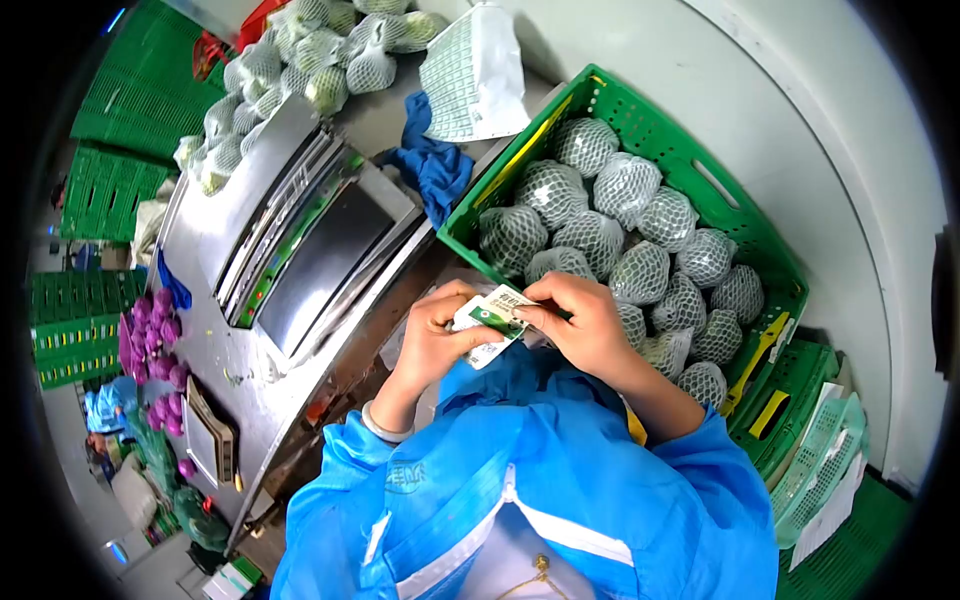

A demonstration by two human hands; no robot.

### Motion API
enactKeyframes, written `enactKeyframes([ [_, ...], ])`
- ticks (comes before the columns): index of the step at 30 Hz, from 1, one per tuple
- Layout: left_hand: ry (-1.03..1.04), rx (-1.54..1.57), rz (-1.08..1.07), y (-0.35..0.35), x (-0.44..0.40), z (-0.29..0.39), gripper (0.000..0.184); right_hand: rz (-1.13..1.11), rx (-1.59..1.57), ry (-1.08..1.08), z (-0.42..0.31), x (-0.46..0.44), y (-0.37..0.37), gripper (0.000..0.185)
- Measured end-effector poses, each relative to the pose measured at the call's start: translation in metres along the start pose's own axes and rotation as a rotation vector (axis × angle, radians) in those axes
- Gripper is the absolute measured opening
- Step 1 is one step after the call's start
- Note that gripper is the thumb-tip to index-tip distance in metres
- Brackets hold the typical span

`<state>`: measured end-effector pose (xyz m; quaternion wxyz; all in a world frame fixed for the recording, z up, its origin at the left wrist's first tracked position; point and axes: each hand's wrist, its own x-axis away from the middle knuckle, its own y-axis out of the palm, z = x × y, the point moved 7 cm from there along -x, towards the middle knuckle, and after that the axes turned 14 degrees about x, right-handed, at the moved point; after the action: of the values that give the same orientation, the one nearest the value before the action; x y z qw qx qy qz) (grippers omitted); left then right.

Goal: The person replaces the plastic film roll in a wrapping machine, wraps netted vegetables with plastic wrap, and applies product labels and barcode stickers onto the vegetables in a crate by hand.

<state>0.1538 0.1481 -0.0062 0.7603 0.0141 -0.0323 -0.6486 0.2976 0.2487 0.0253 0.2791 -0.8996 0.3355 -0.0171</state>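
Both hands are in front of my chest, pinching a small stack of white-and-green printed labels (pixel 490 322). My left hand (pixel 432 335) is closed on the left side of the labels, thumb on top. The fingers of my right hand (pixel 575 315) are closed on their upper right edge. Just beyond my right hand stands a green plastic crate (pixel 715 185) holding several round items in white foam nets (pixel 640 272). What is inside the nets cannot be made out clearly.
A metal table (pixel 215 385) at left carries a metal-topped machine (pixel 325 265), netted produce (pixel 320 50), a blue cloth (pixel 432 160) and purple netted items (pixel 150 335). A white-and-green printed bag (pixel 475 75) lies at the back. Green crates (pixel 115 195) are stacked far left; a light-green basket (pixel 820 470) sits right.
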Motion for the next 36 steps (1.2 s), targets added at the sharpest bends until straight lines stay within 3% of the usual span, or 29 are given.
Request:
enactKeyframes([
  [1,-0.047,0.08,0.01,0.0,-0.003,-0.006,0.035,0.036,0.116,-0.078,-0.003,-0.005,-0.006,0.016],
  [2,-0.294,0.16,0.01,0.0,0.003,-0.022,0.036,0.005,0.125,-0.091,0.001,-0.013,-0.015,0.016],
  [3,-0.286,0.068,-0.014,0.001,0.002,-0.016,0.026,0.089,0.17,-0.102,0.01,-0.025,-0.032,0.014],
  [5,-0.325,0.011,-0.027,-0.02,0.008,-0.02,0.023,0.241,0.002,0.27,0.062,-0.053,-0.078,0.006],
  [6,-0.299,0.103,0.017,-0.029,0.007,-0.024,0.02,0.483,-0.083,0.251,0.092,-0.074,-0.111,0.007],
  [7,-0.408,0.176,0.076,-0.042,0.008,-0.032,0.023,0.564,-0.086,0.31,0.111,-0.094,-0.136,0.009],
  [8,-0.385,0.234,0.121,-0.049,-0.001,-0.026,0.025,0.58,-0.096,0.25,0.142,-0.116,-0.143,0.015],
  [11,-0.359,0.284,0.124,-0.057,-0.029,-0.02,0.03,0.267,0.376,0.376,0.239,-0.161,-0.11,0.031],
  [13,-0.367,0.264,0.111,-0.051,-0.044,-0.015,0.03,0.17,0.785,0.431,0.261,-0.171,-0.096,0.036],
  [14,-0.357,0.246,0.086,-0.051,-0.05,-0.014,0.03,0.148,1.069,0.403,0.259,-0.171,-0.092,0.037],
  [17,-0.353,0.239,0.087,-0.061,-0.063,-0.014,0.029,0.292,1.191,0.348,0.227,-0.166,-0.092,0.037],
  [19,-0.33,0.314,0.114,-0.058,-0.071,-0.015,0.028,0.093,1.031,0.114,0.237,-0.16,-0.062,0.036],
  [21,-0.31,0.306,0.098,-0.056,-0.078,-0.018,0.026,0.096,0.995,0.212,0.245,-0.15,-0.061,0.033],
  [23,-0.12,0.113,0.039,-0.055,-0.09,-0.009,0.027,0.145,0.342,0.393,0.184,-0.151,-0.073,0.032],
  [25,-0.214,0.23,0.022,-0.052,-0.094,-0.013,0.023,0.076,-0.459,0.295,0.125,-0.135,-0.043,0.029],
  [27,-0.198,0.159,-0.054,-0.051,-0.1,-0.015,0.024,-0.108,-0.197,0.138,0.066,-0.121,-0.026,0.023],
  [29,0.018,-0.059,-0.158,-0.043,-0.111,0.007,0.027,-0.006,-0.108,0.189,0.052,-0.106,-0.022,0.018],
  [31,-0.11,0.332,0.002,-0.035,-0.115,0.008,0.03,0.108,0.036,0.056,0.041,-0.092,-0.013,0.016],
  [33,-0.148,0.133,-0.077,-0.035,-0.11,-0.007,0.025,0.214,0.272,-0.019,0.03,-0.08,-0.013,0.015],
  [34,-0.142,-0.008,0.044,-0.036,-0.11,-0.001,0.011,0.256,0.275,-0.008,0.029,-0.076,-0.014,0.015],
  [36,-0.168,-0.04,0.096,-0.045,-0.101,-0.02,0.02,0.34,0.285,0.015,0.028,-0.07,-0.019,0.015],
])
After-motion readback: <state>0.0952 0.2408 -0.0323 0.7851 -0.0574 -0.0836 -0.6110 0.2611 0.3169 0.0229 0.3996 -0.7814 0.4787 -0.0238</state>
